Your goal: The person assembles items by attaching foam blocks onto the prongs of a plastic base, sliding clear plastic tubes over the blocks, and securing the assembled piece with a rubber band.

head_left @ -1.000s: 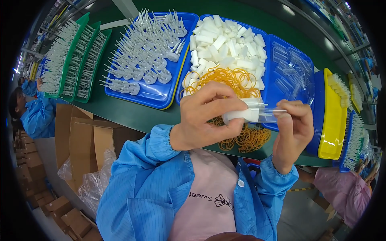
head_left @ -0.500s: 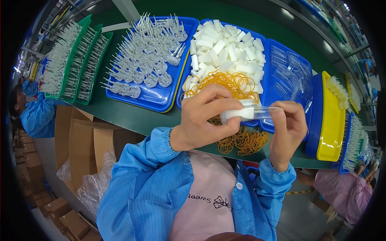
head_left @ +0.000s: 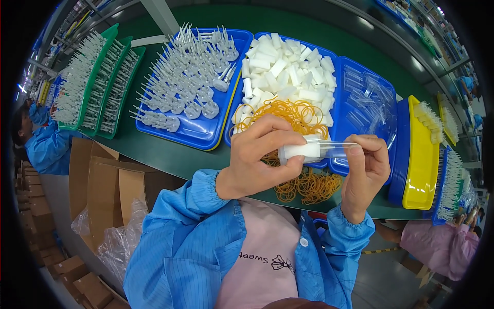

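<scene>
- In the head view, the left hand [head_left: 254, 158] has its thumb and fingers closed around a white cylindrical piece [head_left: 302, 150] with a clear end, lying sideways.
- The right hand [head_left: 368, 167] pinches the far end of a clear plastic tube [head_left: 334, 149] between thumb and index finger; the tube's near end meets the white piece, and whether it sits inside cannot be told.
- Just beyond the left fingers lie orange rubber bands [head_left: 290, 114], with white foam blocks [head_left: 293, 72] behind them.
- Below the pinched tube hang more rubber bands, at the edge of the green table [head_left: 170, 158].
- Beyond the right fingers is a blue tray [head_left: 337, 164] of clear plastic pieces [head_left: 365, 92].
</scene>
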Action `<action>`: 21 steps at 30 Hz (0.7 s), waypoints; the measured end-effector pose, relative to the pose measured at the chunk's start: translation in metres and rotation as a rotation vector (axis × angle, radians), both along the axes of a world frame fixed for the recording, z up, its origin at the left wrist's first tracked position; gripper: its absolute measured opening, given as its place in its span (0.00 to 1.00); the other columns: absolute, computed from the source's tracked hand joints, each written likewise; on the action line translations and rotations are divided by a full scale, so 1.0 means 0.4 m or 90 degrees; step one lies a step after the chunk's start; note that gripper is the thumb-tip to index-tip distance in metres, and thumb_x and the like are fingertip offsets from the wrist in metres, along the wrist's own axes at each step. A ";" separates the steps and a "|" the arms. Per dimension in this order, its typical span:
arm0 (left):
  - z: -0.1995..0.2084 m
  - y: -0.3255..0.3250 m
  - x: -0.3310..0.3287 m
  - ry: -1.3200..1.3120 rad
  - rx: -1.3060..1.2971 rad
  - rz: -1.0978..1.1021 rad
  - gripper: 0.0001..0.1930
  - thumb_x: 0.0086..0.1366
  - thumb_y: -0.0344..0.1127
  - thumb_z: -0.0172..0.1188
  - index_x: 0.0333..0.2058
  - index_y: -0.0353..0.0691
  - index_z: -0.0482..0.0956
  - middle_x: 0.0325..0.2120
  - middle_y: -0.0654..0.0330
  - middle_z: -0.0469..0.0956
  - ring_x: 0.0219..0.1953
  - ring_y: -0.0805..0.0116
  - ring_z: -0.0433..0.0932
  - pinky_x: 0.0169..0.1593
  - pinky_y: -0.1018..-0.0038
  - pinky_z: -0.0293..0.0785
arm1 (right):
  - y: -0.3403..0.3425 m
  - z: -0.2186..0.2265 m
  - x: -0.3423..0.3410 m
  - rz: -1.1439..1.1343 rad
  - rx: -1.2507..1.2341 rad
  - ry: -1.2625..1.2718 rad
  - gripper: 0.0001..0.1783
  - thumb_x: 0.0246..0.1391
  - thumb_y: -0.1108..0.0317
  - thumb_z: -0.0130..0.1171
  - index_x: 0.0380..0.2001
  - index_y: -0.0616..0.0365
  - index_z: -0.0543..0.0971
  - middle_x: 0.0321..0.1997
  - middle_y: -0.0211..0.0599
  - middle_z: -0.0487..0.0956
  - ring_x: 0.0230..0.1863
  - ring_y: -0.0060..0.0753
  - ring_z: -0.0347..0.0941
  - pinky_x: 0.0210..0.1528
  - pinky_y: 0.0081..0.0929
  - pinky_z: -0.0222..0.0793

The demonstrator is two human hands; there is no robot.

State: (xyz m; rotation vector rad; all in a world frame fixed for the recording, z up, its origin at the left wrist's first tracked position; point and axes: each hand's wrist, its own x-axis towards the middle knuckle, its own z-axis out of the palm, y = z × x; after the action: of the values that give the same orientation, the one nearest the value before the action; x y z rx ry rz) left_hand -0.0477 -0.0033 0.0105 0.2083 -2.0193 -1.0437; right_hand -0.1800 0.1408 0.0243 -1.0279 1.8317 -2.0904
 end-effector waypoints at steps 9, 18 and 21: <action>0.005 0.000 0.007 0.000 0.020 -0.002 0.14 0.41 0.27 0.65 0.32 0.37 0.80 0.30 0.57 0.75 0.30 0.68 0.75 0.29 0.77 0.70 | 0.019 0.021 -0.026 -0.013 -0.054 -0.066 0.05 0.53 0.75 0.57 0.33 0.63 0.73 0.34 0.35 0.73 0.34 0.21 0.69 0.39 0.18 0.65; 0.012 0.000 0.012 -0.008 0.064 -0.012 0.14 0.42 0.28 0.65 0.32 0.37 0.80 0.31 0.57 0.75 0.30 0.69 0.75 0.30 0.78 0.70 | 0.019 0.027 -0.013 -0.062 -0.060 0.022 0.06 0.51 0.77 0.58 0.34 0.63 0.73 0.34 0.36 0.73 0.36 0.23 0.69 0.41 0.19 0.66; 0.014 0.002 0.011 -0.020 0.065 -0.015 0.14 0.42 0.28 0.65 0.32 0.36 0.80 0.31 0.57 0.75 0.30 0.69 0.75 0.30 0.78 0.70 | 0.010 0.016 -0.015 0.006 -0.038 -0.062 0.07 0.51 0.76 0.59 0.34 0.63 0.73 0.35 0.36 0.73 0.35 0.21 0.68 0.39 0.16 0.65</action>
State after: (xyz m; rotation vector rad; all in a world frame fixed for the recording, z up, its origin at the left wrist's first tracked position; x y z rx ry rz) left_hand -0.0432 -0.0024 0.0162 0.2558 -2.0021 -1.1657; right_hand -0.1858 0.1447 0.0309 -0.9287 1.7253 -2.1603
